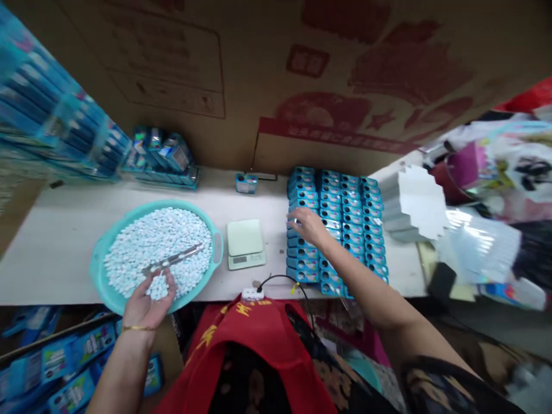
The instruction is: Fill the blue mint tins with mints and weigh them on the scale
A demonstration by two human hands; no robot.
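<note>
My left hand is palm up and cupped over the near rim of a turquoise basin, with a small heap of pale blue mints in it. Many more mints fill the basin. A long narrow metal tool lies on them, just beyond my fingertips. My right hand, fingers bent and drawn together, is over the left column of small blue boxes. A small pale spot shows at its fingers; whether that is a mint I cannot tell. The boxes stand in several tight columns, with dark round spots on their tops.
A kitchen scale stands between basin and boxes, with a single blue box behind it. White stacked card is at right. A power strip with a black cable lies at the front edge. A large carton walls the back.
</note>
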